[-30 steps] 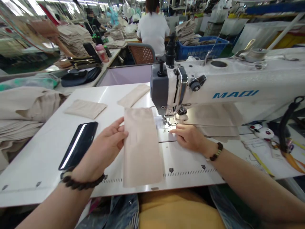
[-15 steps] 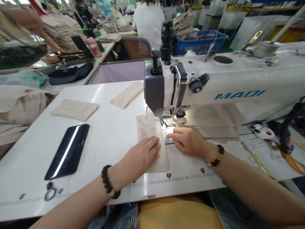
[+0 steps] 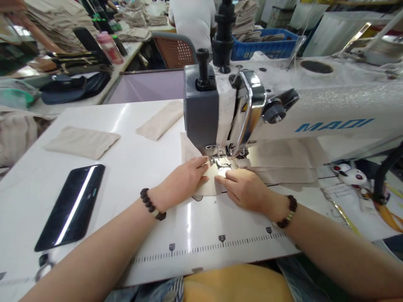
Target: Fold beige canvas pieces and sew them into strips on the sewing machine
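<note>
Where the left hand (image 3: 181,180) rests, pale beige fabric (image 3: 209,187), flat, plain.

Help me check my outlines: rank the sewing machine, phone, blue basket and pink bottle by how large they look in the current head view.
1. Sewing machine
2. Phone
3. Blue basket
4. Pink bottle

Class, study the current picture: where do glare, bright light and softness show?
Head view: white glare streaks the phone and the tabletop; head view: light brightens the beige cloth near the presser foot; head view: the stacked fabric at upper left looks soft, while the blue lettering is readable.
</note>
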